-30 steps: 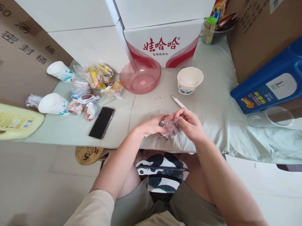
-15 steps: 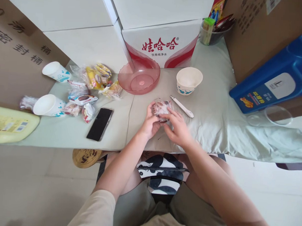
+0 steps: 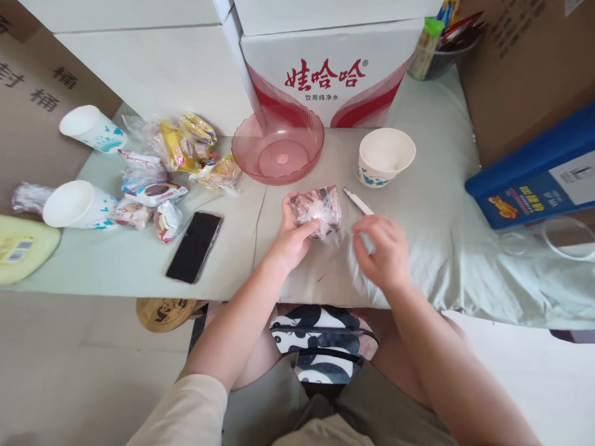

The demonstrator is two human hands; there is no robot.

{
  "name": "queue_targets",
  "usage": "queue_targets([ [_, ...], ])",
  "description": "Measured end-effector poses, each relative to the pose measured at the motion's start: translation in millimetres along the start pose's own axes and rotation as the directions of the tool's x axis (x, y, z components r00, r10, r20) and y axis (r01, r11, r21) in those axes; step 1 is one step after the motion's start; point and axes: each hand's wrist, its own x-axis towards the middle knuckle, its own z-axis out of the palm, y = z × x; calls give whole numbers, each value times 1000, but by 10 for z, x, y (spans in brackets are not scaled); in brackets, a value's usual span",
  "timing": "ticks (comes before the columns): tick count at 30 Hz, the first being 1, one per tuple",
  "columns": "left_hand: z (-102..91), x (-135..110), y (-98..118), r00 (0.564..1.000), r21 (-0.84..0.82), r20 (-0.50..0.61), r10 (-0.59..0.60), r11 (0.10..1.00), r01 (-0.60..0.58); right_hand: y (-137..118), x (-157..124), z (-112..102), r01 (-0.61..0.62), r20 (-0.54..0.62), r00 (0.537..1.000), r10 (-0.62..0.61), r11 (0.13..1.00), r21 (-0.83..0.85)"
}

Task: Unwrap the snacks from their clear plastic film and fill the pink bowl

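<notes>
My left hand (image 3: 291,239) grips a small snack in a clear wrapper (image 3: 318,209) and holds it just above the table's pale green cloth (image 3: 426,209). My right hand (image 3: 382,253) hovers a short way to the right of the snack, fingers loosely curled with nothing visible in them. A white pen-like tool (image 3: 356,200) lies on the cloth just beyond my right hand. A pink plastic bowl (image 3: 278,145) and a white paper bowl (image 3: 385,156) stand farther back.
A black phone (image 3: 194,246), a heap of wrapped snacks (image 3: 174,165) and two paper cups (image 3: 74,205) lie at the left. A white carton with red print (image 3: 328,80) stands behind, a blue jug (image 3: 546,175) at the right, a yellow bottle (image 3: 10,246) at the far left.
My left hand has carried the wrapped snack away from my body toward the pink bowl. My right hand has let go of it and drawn off to the right.
</notes>
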Motion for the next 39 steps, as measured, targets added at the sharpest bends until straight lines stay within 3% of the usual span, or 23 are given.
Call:
queue_targets([
  [3,-78,23,-18,999,123,24,29,992,-31,313,58,-5,-301,-65,954,294,933,-199],
  [7,-182,45,-90,997,262,31,71,962,-76,500,85,84,-367,14,922,388,883,-294],
  [10,-251,52,-118,990,381,21,137,915,-135,400,83,53,-412,-16,905,425,866,-283],
  [13,-324,34,-100,968,500,9,251,837,-221,138,13,-56,-496,-22,866,500,852,-167],
  [15,-366,4,-79,952,582,4,307,773,-252,-73,-65,-110,-495,43,868,495,869,-16],
  [18,-377,-62,-65,947,657,17,320,710,-252,-328,-156,-96,-402,158,911,381,906,130],
  [23,-295,-119,-68,945,592,45,324,753,-286,-425,-134,56,-325,194,929,314,945,26],
  [29,-368,41,52,917,466,-155,368,846,-260,-267,-114,-101,-269,289,922,259,963,-3],
  [32,-402,59,78,924,456,-145,353,853,-254,-59,-118,-269,-351,244,897,368,930,-113],
  [35,-375,-22,34,961,599,-22,275,773,-207,214,-113,-364,-436,128,865,485,854,-285],
  [39,-314,-160,-28,988,812,57,142,569,-128,449,-116,-331,-454,31,862,506,798,-397],
])
